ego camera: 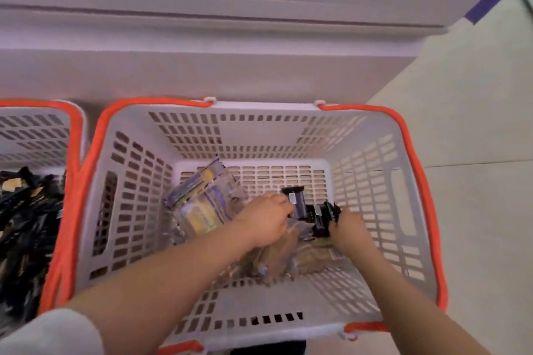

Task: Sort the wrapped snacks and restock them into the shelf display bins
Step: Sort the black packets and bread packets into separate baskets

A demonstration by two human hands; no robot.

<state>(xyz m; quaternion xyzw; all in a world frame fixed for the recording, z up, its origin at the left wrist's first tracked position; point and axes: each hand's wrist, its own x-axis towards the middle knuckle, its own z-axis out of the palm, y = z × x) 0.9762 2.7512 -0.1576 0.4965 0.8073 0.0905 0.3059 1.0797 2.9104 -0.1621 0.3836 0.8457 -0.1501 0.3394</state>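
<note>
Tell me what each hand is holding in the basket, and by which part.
Left hand pinches a dark snack packet at its lower end. Right hand grips a bunch of dark packets by their near ends.

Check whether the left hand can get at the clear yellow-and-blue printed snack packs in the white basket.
Probably yes. The clear yellow-and-blue printed snack packs lie uncovered just beside the left hand, inside the same white slotted basket. But that hand already grips a black wrapped snack, so it would need freeing first.
</note>
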